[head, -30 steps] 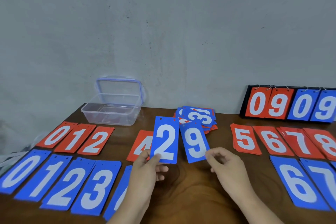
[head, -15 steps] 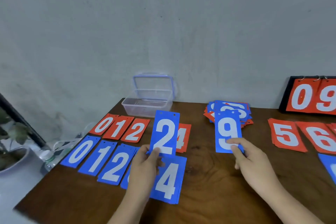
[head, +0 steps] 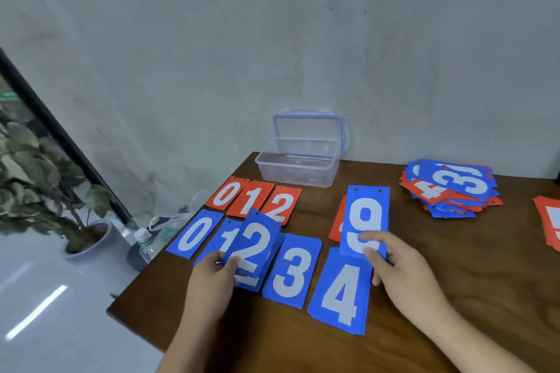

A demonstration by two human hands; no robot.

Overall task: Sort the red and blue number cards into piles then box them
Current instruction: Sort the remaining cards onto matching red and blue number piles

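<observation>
While the left grip (head: 212,275) pinches the blue 2 card (head: 257,239) by its near left corner, thumb on top, the card tilts up and to the right above the blue 2 pile (head: 247,280). Its far end reaches toward the red 2 card (head: 281,204). The right grip (head: 397,269) has its thumb on the face of the blue 9 card (head: 365,215) near the bottom edge, with fingers curled behind. That card stands above the grip, covering most of the red 4 card (head: 335,227) and overlapping the far end of the blue 4 pile (head: 341,294).

Half a second ago the 2 card was held upright and higher, hiding the blue 3 pile (head: 292,269). Now it is lower and further left, and the 3 shows fully. The 9 card was then clear of the red 4, nearer the unsorted heap (head: 451,188); it now sits left of that spot.

Blue 0 (head: 194,233) and blue 1 (head: 222,239) lie left of the 2 pile, with red 0 (head: 227,192) and red 1 (head: 251,198) in the row beyond. The clear box (head: 298,166) stands open at the far edge of the surface (head: 454,297), its lid (head: 306,127) against the wall. A potted plant (head: 36,175) and a bottle (head: 144,244) are on the floor to the left.
</observation>
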